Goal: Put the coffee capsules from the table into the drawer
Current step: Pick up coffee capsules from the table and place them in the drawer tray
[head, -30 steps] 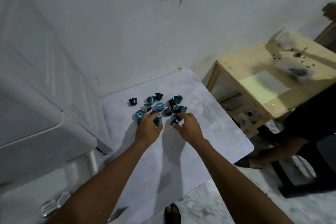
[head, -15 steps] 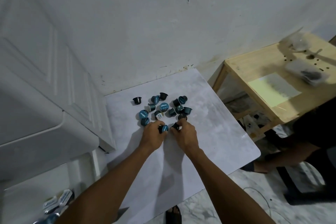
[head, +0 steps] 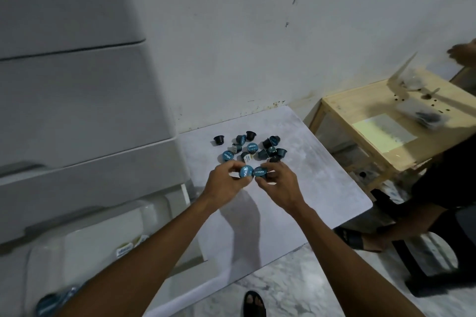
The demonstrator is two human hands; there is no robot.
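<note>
Head view: looks down on a white marbled table top (head: 309, 188) against a pale wall, with both bare forearms reaching in from 6 o'clock.
Left hand (head: 224, 184): held above the middle of the table. Its thumb and fingertips curl in and pinch a teal-lidded dark coffee capsule (head: 246, 171), the lid turned toward the camera.
Right hand (head: 280, 185): just at 3 o'clock of the left hand. Its fingers are curled round a second teal-lidded capsule (head: 260, 172), and the two lids sit side by side, nearly touching.
Capsule heap (head: 253, 148): lies on the table top at 12 o'clock of the hands. These are dark cups with teal lids, packed close, some lid-up and some tipped on their sides.
Lone dark capsule (head: 219, 139): stands apart at 10 o'clock of the heap, wide rim down.
Open white plastic drawer (head: 90, 237): sits at 8 o'clock of the hands, beside the table's left edge. A few pale-lidded capsules (head: 125, 249) lie inside, and a blurred teal one (head: 47, 304) shows at the frame's 7 o'clock; the left forearm hides part of it.
White drawer unit (head: 77, 110): closed fronts stacked at 10 o'clock.
Pale wooden side table (head: 360, 105): stands at 2 o'clock, carrying a pale sheet and blurred clear packets.
Second person (head: 443, 177): at 3 o'clock in dark clothes, one arm reaching down.
Sandalled foot (head: 253, 304): at 6 o'clock on the marbled floor.
</note>
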